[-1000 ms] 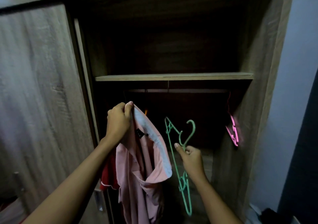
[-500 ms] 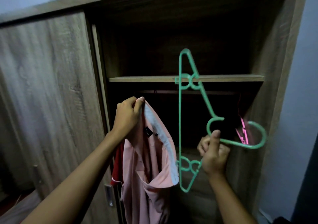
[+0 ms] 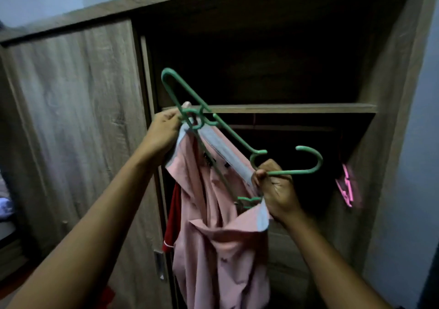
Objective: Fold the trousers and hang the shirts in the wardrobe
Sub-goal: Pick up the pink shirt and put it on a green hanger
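Note:
A pink shirt with a pale blue collar lining hangs in front of the open wardrobe. My left hand grips the collar at its top left, touching one end of a green plastic hanger. My right hand holds the hanger at the base of its hook, together with the collar's right side. The hanger lies tilted, its lower arm inside the neck opening and its hook pointing right.
A wooden shelf crosses the wardrobe, with a rail just under it. A pink hanger hangs at the right end. A red garment hangs behind the shirt. The closed sliding door stands at left.
The green hanger has swung from upright beside the shirt into the collar opening. My left hand has risen and now meets the hanger's end. My right hand also grips the collar.

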